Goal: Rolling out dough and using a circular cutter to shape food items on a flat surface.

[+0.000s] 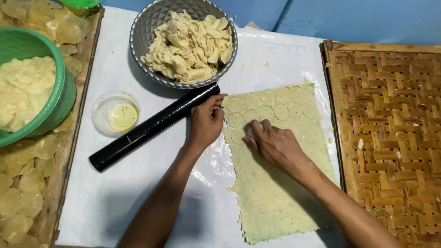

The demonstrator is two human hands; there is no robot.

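The rolled dough sheet lies flat on the white plastic-covered table, round cuts stamped across its top end. The right hand presses there, fingers curled over a cutter almost wholly hidden beneath them. The left hand rests fingertips on the sheet's edge, holding nothing, beside a black rolling pin. A bowl of dough scraps sits above; the woven tray runs off-frame.

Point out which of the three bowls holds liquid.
The small clear bowl beside the black roller: it holds yellowish liquid, while the green bowl and metal bowl hold dough pieces.
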